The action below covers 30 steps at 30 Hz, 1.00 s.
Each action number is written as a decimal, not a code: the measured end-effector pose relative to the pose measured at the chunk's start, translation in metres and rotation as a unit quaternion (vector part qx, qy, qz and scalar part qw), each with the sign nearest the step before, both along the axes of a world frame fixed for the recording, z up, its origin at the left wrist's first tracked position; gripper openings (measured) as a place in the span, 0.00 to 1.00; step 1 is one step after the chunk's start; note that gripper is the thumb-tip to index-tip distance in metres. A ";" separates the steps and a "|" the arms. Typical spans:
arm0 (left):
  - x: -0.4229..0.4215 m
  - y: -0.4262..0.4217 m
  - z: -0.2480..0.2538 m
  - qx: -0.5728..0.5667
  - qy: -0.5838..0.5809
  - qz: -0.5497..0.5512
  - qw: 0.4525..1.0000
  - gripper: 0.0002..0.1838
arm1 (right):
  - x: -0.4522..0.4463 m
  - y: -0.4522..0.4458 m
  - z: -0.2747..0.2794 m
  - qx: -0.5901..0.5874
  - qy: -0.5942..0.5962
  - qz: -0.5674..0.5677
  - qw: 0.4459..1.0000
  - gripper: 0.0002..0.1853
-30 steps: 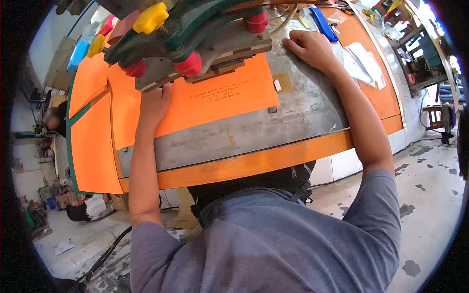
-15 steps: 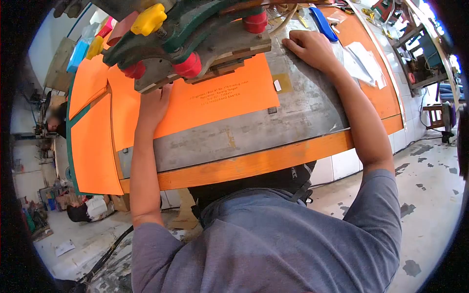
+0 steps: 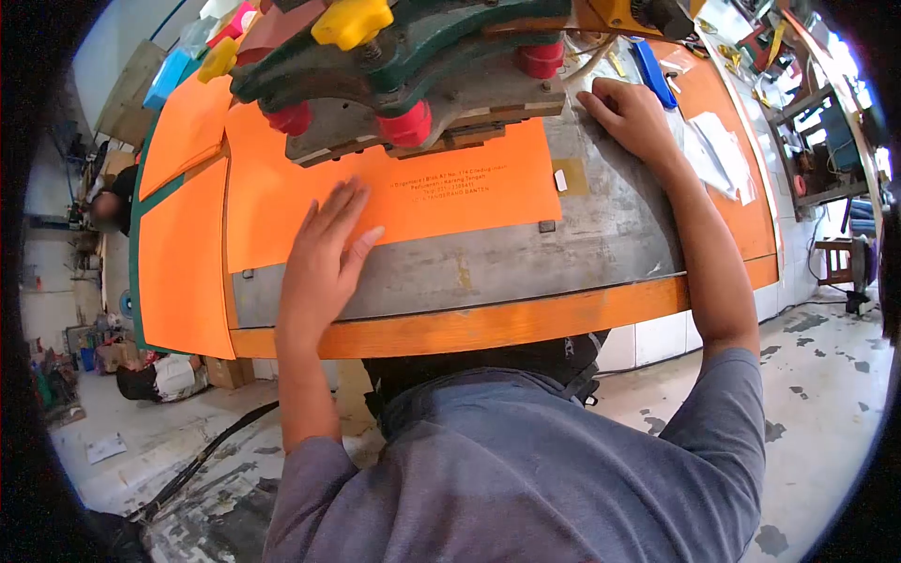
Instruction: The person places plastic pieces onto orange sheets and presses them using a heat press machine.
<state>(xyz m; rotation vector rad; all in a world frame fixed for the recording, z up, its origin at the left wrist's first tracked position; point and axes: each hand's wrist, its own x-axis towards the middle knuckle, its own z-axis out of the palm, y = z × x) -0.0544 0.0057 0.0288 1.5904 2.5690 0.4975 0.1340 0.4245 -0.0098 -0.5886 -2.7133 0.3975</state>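
My left hand [image 3: 326, 253] has its fingers stretched out over the lower left part of a printed orange paper sheet [image 3: 507, 202], below the press head. The sheet lies on a grey metal bed [image 3: 450, 267], and lines of dark lettering show near its right side. Resting on the bed at the right of the press, my right hand [image 3: 631, 117] is curled into a loose fist, with nothing visible in it. Above the sheet hangs the green press head [image 3: 404, 75] with red knobs [image 3: 405, 124] and a yellow knob [image 3: 352, 23]; it covers the sheet's upper part.
Stacked orange sheets [image 3: 183, 281] lie on the left. Small dark stops [image 3: 547, 226] sit along the printed sheet's lower edge. A blue-handled tool [image 3: 652, 75] and white papers [image 3: 718, 155] lie at the right. Another person [image 3: 113, 206] is at the far left.
My left hand has come out from the press head's edge toward me, its fingers now spread over the sheet. My right hand stays on the bed. The whole view has shifted slightly.
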 end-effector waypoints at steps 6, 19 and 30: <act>-0.003 -0.015 -0.028 0.046 0.034 0.026 0.998 0.28 | 0.005 -0.025 0.021 -0.140 0.028 0.109 0.984 0.21; -0.005 -0.018 -0.041 0.109 0.021 0.070 0.991 0.21 | -0.008 -0.061 0.016 -0.014 -0.069 0.104 0.992 0.32; 0.000 -0.020 -0.034 0.147 0.021 0.017 0.989 0.19 | -0.002 -0.055 0.021 -0.033 -0.064 0.159 0.985 0.32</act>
